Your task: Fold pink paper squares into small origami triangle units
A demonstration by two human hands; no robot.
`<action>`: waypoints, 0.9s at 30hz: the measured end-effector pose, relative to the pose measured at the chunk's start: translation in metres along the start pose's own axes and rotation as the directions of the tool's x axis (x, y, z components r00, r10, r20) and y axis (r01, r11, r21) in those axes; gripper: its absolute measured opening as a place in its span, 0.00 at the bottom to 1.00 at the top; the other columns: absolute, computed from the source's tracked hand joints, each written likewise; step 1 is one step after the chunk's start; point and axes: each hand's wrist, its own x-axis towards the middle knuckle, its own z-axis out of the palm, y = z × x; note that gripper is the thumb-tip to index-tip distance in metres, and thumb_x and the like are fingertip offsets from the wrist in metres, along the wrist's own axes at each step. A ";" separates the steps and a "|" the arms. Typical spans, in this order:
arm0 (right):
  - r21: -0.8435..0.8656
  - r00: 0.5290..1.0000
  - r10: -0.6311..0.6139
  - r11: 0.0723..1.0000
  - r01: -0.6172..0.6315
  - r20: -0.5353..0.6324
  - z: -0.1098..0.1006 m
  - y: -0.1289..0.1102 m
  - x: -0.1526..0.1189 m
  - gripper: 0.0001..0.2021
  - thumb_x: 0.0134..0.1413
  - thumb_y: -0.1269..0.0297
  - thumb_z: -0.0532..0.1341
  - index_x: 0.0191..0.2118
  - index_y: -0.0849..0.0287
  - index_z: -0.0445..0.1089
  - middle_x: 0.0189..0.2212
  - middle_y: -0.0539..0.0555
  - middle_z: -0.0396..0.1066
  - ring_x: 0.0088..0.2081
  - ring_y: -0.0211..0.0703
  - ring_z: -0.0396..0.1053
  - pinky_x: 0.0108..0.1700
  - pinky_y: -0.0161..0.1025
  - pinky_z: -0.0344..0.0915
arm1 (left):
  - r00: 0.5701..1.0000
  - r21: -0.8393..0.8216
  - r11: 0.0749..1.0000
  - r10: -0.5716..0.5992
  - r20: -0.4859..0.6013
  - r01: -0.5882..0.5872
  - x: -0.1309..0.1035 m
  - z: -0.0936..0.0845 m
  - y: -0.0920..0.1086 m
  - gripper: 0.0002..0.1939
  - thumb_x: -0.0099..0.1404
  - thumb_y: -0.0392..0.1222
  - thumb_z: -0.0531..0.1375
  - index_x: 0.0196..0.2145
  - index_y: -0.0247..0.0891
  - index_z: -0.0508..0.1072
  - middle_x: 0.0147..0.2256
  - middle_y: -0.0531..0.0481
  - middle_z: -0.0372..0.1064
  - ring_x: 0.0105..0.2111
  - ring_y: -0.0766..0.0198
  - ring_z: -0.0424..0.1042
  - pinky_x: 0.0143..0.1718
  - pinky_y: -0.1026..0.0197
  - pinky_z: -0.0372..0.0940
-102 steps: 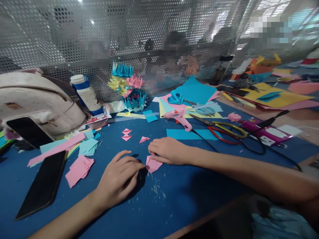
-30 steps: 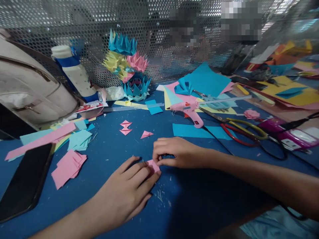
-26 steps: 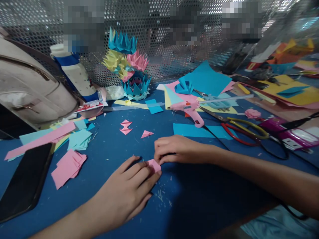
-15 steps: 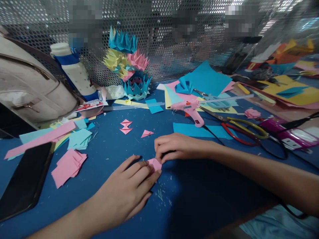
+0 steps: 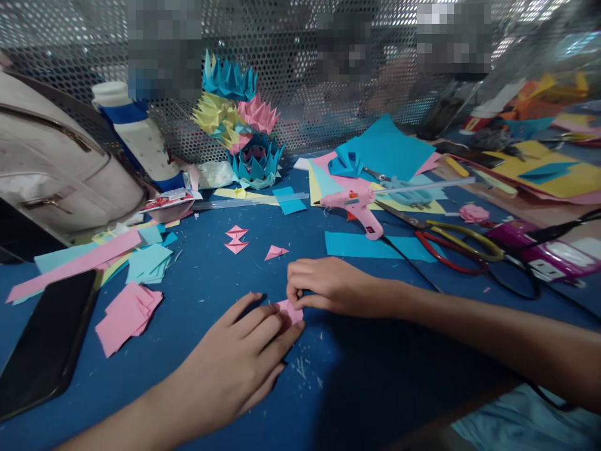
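A grey perforated metal screen backs the scrap-strewn blue desk; the left hand, outspread, presses a small pink paper piece that the right hand pinches.

We see plain pink on the small paper, deep blue across the counter, red and yellow handles on the scissors, and blue bands on a whitish bottle, its print apparently dark specks.
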 end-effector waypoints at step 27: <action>-0.093 0.998 0.037 0.995 -0.042 -0.051 0.009 -0.008 0.000 0.05 0.65 0.66 0.61 0.36 0.59 0.71 0.37 0.51 0.70 0.39 0.40 0.65 0.38 0.36 0.56 | 1.000 0.002 1.000 -0.008 0.015 0.008 -0.003 0.001 0.000 0.23 0.76 0.42 0.48 0.65 0.34 0.60 0.55 0.44 0.67 0.55 0.53 0.65 0.62 0.44 0.52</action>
